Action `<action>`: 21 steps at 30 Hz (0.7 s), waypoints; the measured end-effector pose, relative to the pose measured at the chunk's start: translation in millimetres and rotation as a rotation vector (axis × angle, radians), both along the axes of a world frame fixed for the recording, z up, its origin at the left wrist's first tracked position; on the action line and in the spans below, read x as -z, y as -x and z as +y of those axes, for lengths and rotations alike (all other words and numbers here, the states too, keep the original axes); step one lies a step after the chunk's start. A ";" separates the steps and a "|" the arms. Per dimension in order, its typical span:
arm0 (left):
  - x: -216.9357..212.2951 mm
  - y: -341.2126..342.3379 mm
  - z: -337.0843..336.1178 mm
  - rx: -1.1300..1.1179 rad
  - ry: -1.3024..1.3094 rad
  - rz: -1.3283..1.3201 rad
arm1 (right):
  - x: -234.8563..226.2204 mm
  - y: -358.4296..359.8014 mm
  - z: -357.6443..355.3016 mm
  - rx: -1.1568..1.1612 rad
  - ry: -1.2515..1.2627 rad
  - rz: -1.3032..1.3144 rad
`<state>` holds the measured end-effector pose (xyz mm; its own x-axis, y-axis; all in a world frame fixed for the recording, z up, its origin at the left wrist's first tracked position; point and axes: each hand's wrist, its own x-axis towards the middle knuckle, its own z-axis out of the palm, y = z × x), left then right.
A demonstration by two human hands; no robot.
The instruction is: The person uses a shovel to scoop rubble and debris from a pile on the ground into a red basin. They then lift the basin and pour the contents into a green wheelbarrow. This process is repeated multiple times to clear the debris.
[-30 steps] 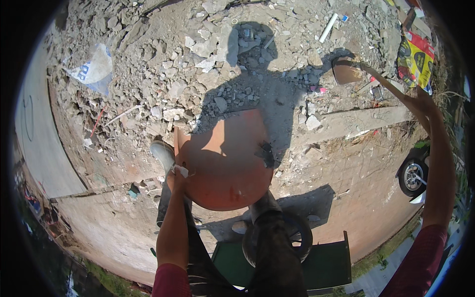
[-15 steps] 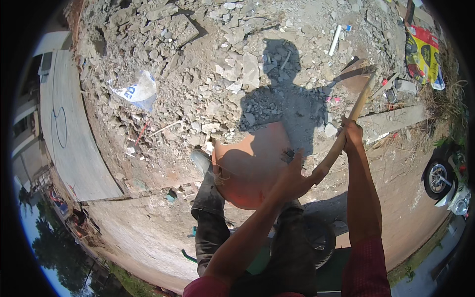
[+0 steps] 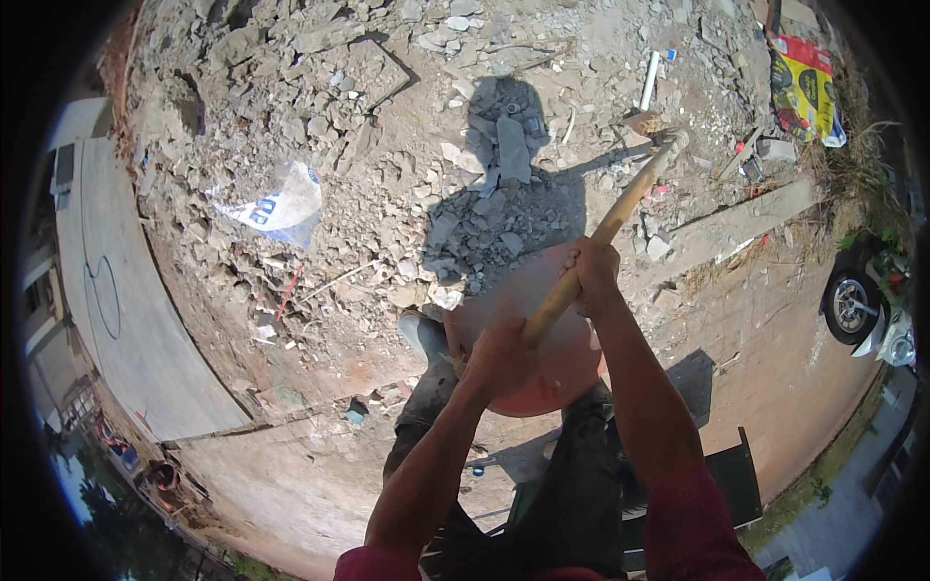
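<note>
Wooden-handled hoe [image 3: 620,208], dusty metal head

Dusty ground [image 3: 775,320] bears rubble [image 3: 387,145], a torn white sack [image 3: 276,205] and a round orange pan [image 3: 567,358].

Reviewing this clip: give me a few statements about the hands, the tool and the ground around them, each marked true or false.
1. Both hands grip one wooden handle. True: the left hand holds low on it, the right hand higher up.
2. The tool's head rests inside the orange basin. False: it is out over the rubble, beyond the basin.
3. The orange basin lies by the person's feet. True.
4. The white and blue sack lies to the person's right. False: it is on the left, on the rubble.
5. A yellow and red bag lies at the upper right. True.
</note>
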<state>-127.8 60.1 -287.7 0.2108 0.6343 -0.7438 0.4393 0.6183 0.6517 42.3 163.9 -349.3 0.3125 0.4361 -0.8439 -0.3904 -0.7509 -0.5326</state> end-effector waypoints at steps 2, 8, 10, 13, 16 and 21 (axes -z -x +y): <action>-38.7 21.8 -24.9 -0.064 0.102 0.052 | -14.7 34.2 -29.3 -0.054 0.064 0.002; -118.6 56.3 -83.3 -0.275 0.313 0.096 | -66.4 96.4 -73.3 -0.263 0.148 0.085; -133.8 60.8 -107.0 -0.276 0.279 0.168 | -78.1 98.5 -85.9 -0.269 0.125 0.238; -163.7 52.2 -136.9 -0.221 0.294 0.254 | -67.4 75.9 -108.3 -0.162 0.112 0.430; -191.4 42.8 -180.6 -0.112 0.341 0.254 | -30.3 43.8 -113.2 -0.010 0.172 0.426; -224.9 76.6 -305.6 0.038 0.406 0.256 | -42.9 47.7 -249.6 -0.003 0.415 0.420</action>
